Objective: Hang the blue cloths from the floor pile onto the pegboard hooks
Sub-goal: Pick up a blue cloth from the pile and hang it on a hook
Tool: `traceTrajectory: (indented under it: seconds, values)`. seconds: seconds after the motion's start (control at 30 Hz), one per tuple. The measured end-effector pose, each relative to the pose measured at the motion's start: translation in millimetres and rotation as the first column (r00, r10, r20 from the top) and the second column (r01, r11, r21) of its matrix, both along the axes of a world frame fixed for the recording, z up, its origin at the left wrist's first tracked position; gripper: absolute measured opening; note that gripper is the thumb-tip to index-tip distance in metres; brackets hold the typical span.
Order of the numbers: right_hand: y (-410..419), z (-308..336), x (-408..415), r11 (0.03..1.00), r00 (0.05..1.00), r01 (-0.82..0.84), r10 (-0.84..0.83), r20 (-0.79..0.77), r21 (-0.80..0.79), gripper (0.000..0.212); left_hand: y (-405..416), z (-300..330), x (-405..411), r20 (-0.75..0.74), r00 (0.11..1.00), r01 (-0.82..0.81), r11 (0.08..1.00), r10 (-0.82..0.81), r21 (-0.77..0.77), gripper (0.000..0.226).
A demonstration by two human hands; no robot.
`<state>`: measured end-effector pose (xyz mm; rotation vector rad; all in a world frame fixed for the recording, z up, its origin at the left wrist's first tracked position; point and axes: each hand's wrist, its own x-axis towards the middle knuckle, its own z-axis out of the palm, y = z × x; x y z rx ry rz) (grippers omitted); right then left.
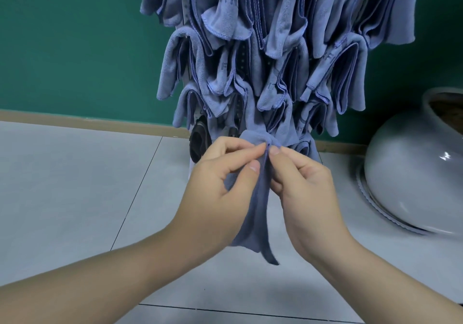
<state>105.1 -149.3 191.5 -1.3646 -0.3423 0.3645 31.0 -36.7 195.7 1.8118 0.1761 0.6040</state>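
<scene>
A blue cloth hangs folded between both hands, its top bunched at the foot of the rack. My left hand pinches the cloth's left side with thumb and fingers. My right hand pinches its right side just opposite, thumb tips almost meeting. Behind them, several blue cloths hang in dense rows and cover most of the pegboard, of which only narrow perforated strips show. The hooks are hidden under the cloths. The floor pile is out of view.
A large pale grey pot lies tilted on the floor at the right, close to the rack. A black caster wheel shows under the rack's left side. Grey floor tiles stretch left, and a green wall with a tan skirting stands behind.
</scene>
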Motion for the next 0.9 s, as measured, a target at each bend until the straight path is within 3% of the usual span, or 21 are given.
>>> traceTrajectory:
  seconds: [0.2, 0.37, 0.5, 0.6, 0.7, 0.8, 0.83, 0.9]
  values:
    - [-5.3, 0.8, 3.9, 0.998, 0.998, -0.054, 0.054, -0.013, -0.017, 0.029, 11.9, 5.2, 2.4, -0.093, 0.989, 0.117, 0.993, -0.115, 0.019, 0.036]
    - [-8.8, 10.3, 9.3, 0.997, 0.996, -0.059, 0.056, -0.065, -0.040, 0.032, 34.5, 11.7, 7.7, -0.100, 0.993, 0.074, 0.987, -0.059, 0.146, 0.030]
    - [-14.2, 20.2, 14.9, 0.995, 0.994, -0.101, 0.101, -0.029, 0.005, 0.034, 57.6, 15.4, 9.0, -0.311, 0.923, 0.251, 0.967, -0.226, 0.041, 0.059]
    - [-20.2, 25.0, 19.9, 0.990, 0.991, -0.135, 0.136, -0.011, 0.033, 0.031, 70.7, 16.0, 7.7, -0.387, 0.829, 0.369, 0.914, -0.405, -0.167, 0.065]
    - [-24.8, 28.1, 21.8, 0.981, 0.982, -0.187, 0.186, 0.028, 0.046, 0.032, 76.7, 11.9, 6.6, -0.405, 0.785, 0.374, 0.880, -0.469, -0.294, 0.055]
    - [-28.4, 26.6, 25.2, 0.984, 0.983, -0.173, 0.170, 0.075, 0.033, 0.039, 73.7, 12.7, 2.6, -0.383, 0.778, 0.383, 0.859, -0.498, -0.339, 0.023]
    - [-29.2, 25.4, 26.4, 0.989, 0.982, -0.146, 0.144, 0.121, 0.008, 0.036, 70.6, 14.4, 1.3, -0.366, 0.792, 0.375, 0.862, -0.489, -0.341, 0.016]
    - [-31.9, 20.8, 28.2, 0.991, 0.947, 0.003, 0.040, 0.320, -0.131, 0.032, 62.2, 17.2, -0.5, -0.298, 0.860, 0.311, 0.889, -0.414, -0.336, 0.022]
